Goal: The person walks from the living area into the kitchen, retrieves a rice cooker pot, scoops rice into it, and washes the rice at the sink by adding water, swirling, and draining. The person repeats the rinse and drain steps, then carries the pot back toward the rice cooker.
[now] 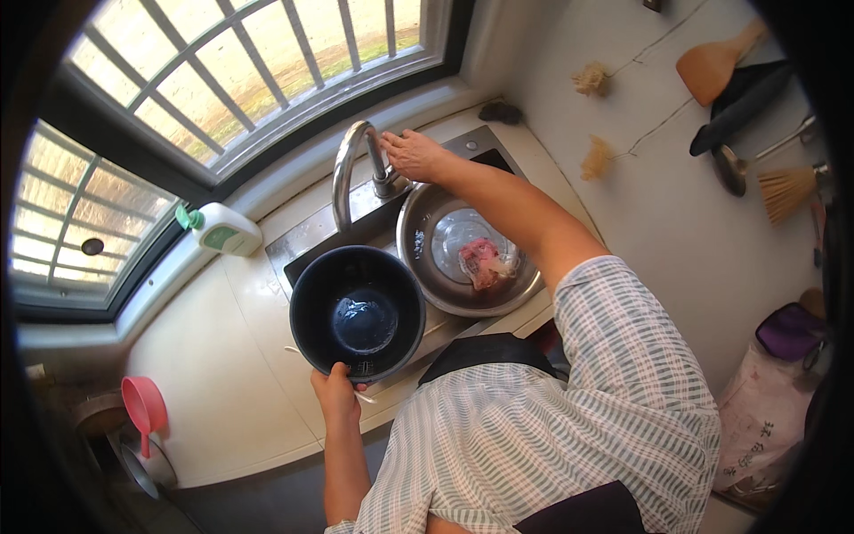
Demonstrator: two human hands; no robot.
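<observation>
My left hand (pixel 338 397) grips the near rim of a dark rice-cooker inner pot (pixel 358 320), thumb over the edge. The pot is tilted toward me, with a wet, shiny bottom, and hangs over the left part of the sink (pixel 313 243). A thin white piece (pixel 365 398) shows by my fingers; what it is I cannot tell. My right hand (pixel 415 157) reaches to the base of the curved metal faucet (pixel 345 173), fingers extended beside it; contact with its lever is hidden. Under my right arm, a stainless steel basin (pixel 430 294) holds pinkish raw meat (pixel 482 262) and some clear plastic.
A white pump bottle (pixel 230 229) stands left of the sink by the barred window (pixel 267 73). On the counter's left end is a pink dipper (pixel 143 404). A wooden turner (pixel 710 70), ladle (pixel 730 170) and brush (pixel 787 190) hang on the right wall.
</observation>
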